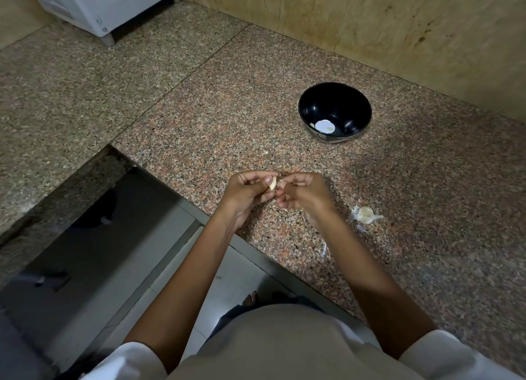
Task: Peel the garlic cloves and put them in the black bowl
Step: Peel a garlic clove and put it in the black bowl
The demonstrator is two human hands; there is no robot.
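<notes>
A garlic clove [272,184] is held just below the centre of the frame, pinched between the curled fingers and thumb of the left hand [247,195]. The right hand [302,195] is brought up against it from the right, its fingertips curled in and closed on the lower end of the clove, where a thin strand of skin is seen hanging. Both hands are held over the granite counter [199,118], close to its near edge. The black bowl [361,115] is set upright on the counter in the upper right of the frame, well apart from the hands. A pale patch is seen at its bottom, and whether that is garlic or glare cannot be told. The rest of the garlic bulb [365,215] is laid on the counter to the right of the right hand, near it but not touching. Scraps of papery skin [323,250] are scattered below the bulb. A white cabinet [99,4] is seen in the upper left corner and a wooden panel [398,24] along the top right
</notes>
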